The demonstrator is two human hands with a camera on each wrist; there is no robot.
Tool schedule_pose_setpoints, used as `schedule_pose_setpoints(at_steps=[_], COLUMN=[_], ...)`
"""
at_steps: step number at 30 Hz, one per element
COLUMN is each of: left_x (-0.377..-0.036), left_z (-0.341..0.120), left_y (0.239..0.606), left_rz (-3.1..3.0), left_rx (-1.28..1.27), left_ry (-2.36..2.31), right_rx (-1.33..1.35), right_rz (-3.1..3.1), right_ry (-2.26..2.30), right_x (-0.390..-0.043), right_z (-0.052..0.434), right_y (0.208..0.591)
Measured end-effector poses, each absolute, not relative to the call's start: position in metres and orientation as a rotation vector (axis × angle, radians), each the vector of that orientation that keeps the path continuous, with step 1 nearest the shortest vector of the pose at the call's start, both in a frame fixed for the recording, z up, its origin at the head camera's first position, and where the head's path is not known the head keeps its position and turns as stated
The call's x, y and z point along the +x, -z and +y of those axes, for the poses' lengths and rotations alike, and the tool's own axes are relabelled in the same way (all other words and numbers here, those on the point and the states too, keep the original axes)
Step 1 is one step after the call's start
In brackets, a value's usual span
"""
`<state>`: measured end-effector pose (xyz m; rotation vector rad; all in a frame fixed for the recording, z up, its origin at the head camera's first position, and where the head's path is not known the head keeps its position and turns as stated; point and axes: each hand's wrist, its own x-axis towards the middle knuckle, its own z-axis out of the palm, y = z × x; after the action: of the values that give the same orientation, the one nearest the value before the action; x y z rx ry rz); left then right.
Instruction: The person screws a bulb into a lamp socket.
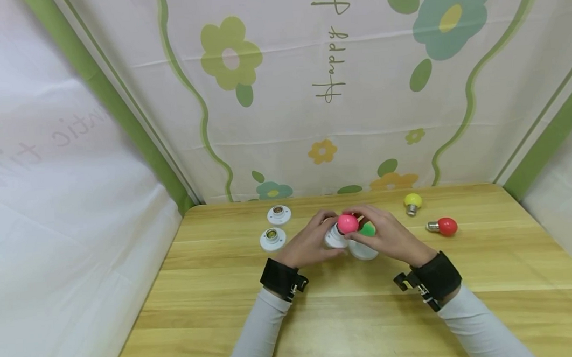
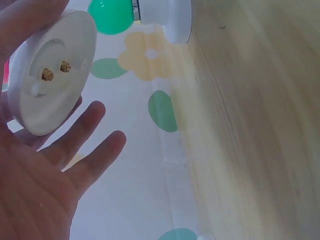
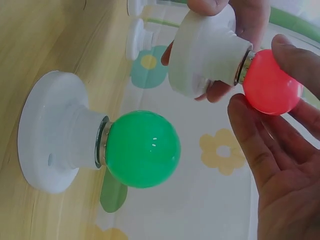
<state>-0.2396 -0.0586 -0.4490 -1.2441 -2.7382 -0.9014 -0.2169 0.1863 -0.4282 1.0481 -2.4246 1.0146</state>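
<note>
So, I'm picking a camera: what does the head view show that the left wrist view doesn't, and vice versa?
Only the head view shows the loose yellow bulb and loose red bulb. Only the left wrist view shows two brass-coloured fittings on the underside of the held socket. Both show the green bulb and the left hand holding that socket.

- Pink bulb (image 3: 272,82): smooth, glossy shell, shiny metal base (image 3: 245,71).
- Green bulb (image 3: 143,149): same smooth gloss.
- Held socket (image 3: 187,57): smooth, plastic by its look, brassy metal fittings (image 2: 47,74) beneath.
- Counter (image 1: 332,316): wood-grained, faintly sheened.
- Backdrop (image 1: 274,130): creased, matt cloth.
- Wrist straps (image 1: 439,275): matt fabric.
</note>
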Motion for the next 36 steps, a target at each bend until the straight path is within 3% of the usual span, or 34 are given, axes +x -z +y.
schedule_pose_setpoints(at_steps=[36], left_x=[-0.246], left_z=[-0.060], left_y=[0.453], left_rz=[-2.766], left_rx=[-1.198], left_ry=[0.771], right_rx=[0.903], right_rz=[-2.391], right_ry=[-0.918], right_x=[-0.243], right_z=[0.188], right_y=[0.444])
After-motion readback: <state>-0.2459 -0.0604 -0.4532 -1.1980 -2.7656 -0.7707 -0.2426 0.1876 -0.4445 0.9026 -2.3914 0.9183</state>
